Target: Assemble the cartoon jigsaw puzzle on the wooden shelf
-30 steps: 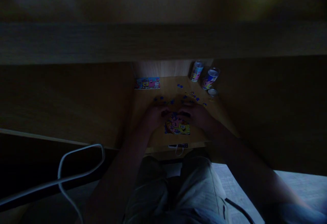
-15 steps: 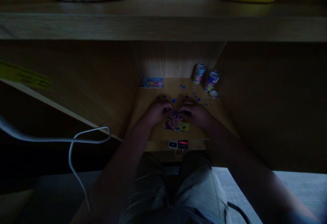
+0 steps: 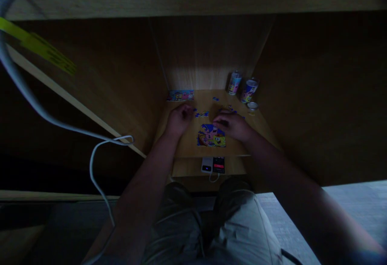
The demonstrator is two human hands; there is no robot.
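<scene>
A partly joined cartoon jigsaw puzzle (image 3: 211, 136) lies near the front of the wooden shelf, its upper edge uneven. My right hand (image 3: 232, 124) is at its upper right corner, thumb and fingers pinched together. Whatever those fingertips hold is too dark to make out. To the upper left, my left hand (image 3: 179, 120) is curled, its fingertips close beside loose blue puzzle pieces (image 3: 202, 114). What is between them is hidden. More loose pieces (image 3: 230, 107) lie behind my right hand, and a small blue piece (image 3: 215, 99) sits farther back.
Two cartoon-printed cans (image 3: 234, 83) (image 3: 249, 90) stand at the back right, with a round lid (image 3: 252, 105) in front. A picture strip (image 3: 180, 95) lies back left. A phone (image 3: 218, 165) and white device (image 3: 207, 165) rest on the lower ledge. A white cable (image 3: 99, 146) hangs at left.
My left hand has moved away from the puzzle, up and left toward the loose pieces. My right hand stays by the puzzle's upper right. The camera view has tilted somewhat.
</scene>
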